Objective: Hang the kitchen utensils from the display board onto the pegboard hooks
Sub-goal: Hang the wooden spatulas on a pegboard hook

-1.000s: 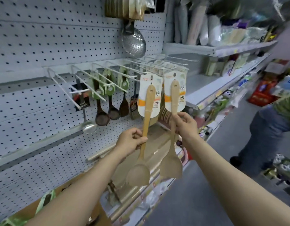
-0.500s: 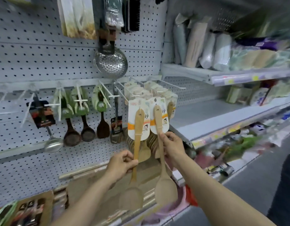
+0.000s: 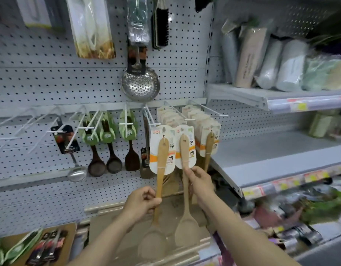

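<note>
Raised slightly nearer the hooks, left hand [image 3: 142, 203] and right hand [image 3: 201, 181] each grip a wooden spatula [image 3: 162, 158]

Two wooden spatulas [image 3: 162, 162], three dark spoons [image 3: 96, 166].

Wrapped rolls [image 3: 288, 66] stand on the upper shelf [image 3: 261, 96]; blurred goods, perhaps packets [image 3: 300, 214], lie below.

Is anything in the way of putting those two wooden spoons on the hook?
Nothing visible blocks them. The left spoon and the right spoon sit just at the white hook's tip; behind, more carded spoons already hang on it.
</note>
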Demonstrator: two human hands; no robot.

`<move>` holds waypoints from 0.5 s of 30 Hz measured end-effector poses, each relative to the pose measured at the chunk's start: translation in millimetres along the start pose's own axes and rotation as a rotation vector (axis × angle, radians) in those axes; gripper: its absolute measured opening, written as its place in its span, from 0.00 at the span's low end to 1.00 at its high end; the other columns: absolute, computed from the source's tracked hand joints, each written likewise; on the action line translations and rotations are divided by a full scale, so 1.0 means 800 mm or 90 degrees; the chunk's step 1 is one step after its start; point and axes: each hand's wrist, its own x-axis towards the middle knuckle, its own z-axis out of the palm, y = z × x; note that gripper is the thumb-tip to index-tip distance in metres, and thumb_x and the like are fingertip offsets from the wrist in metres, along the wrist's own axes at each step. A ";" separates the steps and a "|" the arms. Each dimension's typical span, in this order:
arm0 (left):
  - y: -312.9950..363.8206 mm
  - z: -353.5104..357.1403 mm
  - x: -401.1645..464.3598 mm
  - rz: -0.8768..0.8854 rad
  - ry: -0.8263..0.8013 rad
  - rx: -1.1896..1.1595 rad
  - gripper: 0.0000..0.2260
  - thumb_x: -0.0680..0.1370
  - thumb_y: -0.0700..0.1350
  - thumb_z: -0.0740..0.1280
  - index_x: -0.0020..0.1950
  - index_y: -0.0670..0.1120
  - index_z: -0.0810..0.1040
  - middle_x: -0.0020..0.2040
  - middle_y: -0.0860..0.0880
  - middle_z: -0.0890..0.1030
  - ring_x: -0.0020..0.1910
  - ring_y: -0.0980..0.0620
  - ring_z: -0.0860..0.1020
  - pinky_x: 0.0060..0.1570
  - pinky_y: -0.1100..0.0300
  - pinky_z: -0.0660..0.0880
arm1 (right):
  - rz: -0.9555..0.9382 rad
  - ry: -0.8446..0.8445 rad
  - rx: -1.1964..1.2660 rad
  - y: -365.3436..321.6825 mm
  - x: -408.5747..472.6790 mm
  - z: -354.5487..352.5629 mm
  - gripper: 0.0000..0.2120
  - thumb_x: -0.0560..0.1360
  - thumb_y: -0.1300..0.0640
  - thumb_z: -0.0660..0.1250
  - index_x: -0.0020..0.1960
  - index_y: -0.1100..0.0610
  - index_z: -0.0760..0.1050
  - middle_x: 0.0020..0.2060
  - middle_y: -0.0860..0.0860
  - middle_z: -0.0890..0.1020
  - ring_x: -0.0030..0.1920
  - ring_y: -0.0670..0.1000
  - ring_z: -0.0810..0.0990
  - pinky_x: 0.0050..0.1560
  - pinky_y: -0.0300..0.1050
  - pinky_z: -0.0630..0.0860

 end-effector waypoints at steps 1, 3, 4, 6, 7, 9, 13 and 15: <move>0.000 0.002 0.003 0.001 0.005 -0.001 0.07 0.75 0.39 0.73 0.40 0.44 0.76 0.37 0.47 0.81 0.37 0.53 0.82 0.40 0.60 0.80 | -0.001 -0.004 -0.004 -0.001 0.006 0.001 0.13 0.79 0.46 0.68 0.47 0.55 0.80 0.42 0.58 0.83 0.43 0.58 0.81 0.47 0.57 0.81; -0.001 0.006 0.011 0.000 0.007 -0.002 0.07 0.75 0.40 0.73 0.41 0.44 0.77 0.38 0.47 0.82 0.39 0.52 0.82 0.41 0.60 0.80 | -0.007 -0.006 -0.018 -0.005 0.020 0.002 0.13 0.79 0.46 0.68 0.47 0.56 0.80 0.42 0.56 0.84 0.43 0.56 0.82 0.50 0.58 0.82; -0.002 0.008 0.015 -0.001 0.005 -0.004 0.07 0.75 0.40 0.73 0.41 0.44 0.76 0.38 0.47 0.82 0.39 0.52 0.82 0.41 0.60 0.81 | -0.007 -0.008 -0.022 -0.006 0.027 0.003 0.13 0.79 0.46 0.68 0.48 0.56 0.80 0.42 0.55 0.84 0.43 0.55 0.82 0.50 0.58 0.82; -0.002 0.009 0.023 0.001 0.002 -0.004 0.07 0.75 0.40 0.73 0.40 0.45 0.76 0.38 0.47 0.82 0.40 0.51 0.82 0.42 0.58 0.81 | -0.002 -0.013 -0.015 -0.007 0.039 0.007 0.13 0.79 0.46 0.68 0.49 0.56 0.80 0.42 0.53 0.85 0.43 0.53 0.83 0.48 0.55 0.83; -0.002 0.009 0.027 0.005 0.001 -0.002 0.07 0.75 0.40 0.74 0.40 0.44 0.76 0.37 0.48 0.82 0.40 0.51 0.82 0.43 0.57 0.82 | -0.002 -0.016 -0.008 -0.008 0.044 0.010 0.13 0.79 0.47 0.68 0.49 0.57 0.80 0.41 0.52 0.85 0.43 0.52 0.83 0.48 0.51 0.82; -0.002 0.008 0.033 0.010 0.000 0.004 0.07 0.74 0.40 0.74 0.41 0.44 0.77 0.37 0.48 0.82 0.40 0.51 0.83 0.43 0.56 0.82 | -0.001 -0.021 0.006 -0.006 0.053 0.014 0.12 0.79 0.48 0.68 0.49 0.57 0.80 0.42 0.52 0.85 0.44 0.52 0.83 0.50 0.50 0.81; -0.002 0.010 0.038 0.005 0.001 -0.013 0.07 0.75 0.39 0.73 0.41 0.43 0.76 0.37 0.47 0.81 0.38 0.53 0.82 0.39 0.60 0.79 | 0.011 -0.028 0.002 -0.002 0.064 0.017 0.11 0.79 0.48 0.69 0.49 0.56 0.81 0.48 0.58 0.85 0.47 0.54 0.83 0.55 0.57 0.81; -0.003 0.013 0.038 0.003 -0.003 -0.023 0.07 0.75 0.38 0.73 0.40 0.43 0.76 0.37 0.46 0.81 0.39 0.51 0.82 0.40 0.60 0.80 | 0.024 -0.024 -0.007 0.001 0.069 0.017 0.09 0.79 0.47 0.69 0.49 0.53 0.82 0.48 0.55 0.85 0.51 0.55 0.84 0.56 0.57 0.82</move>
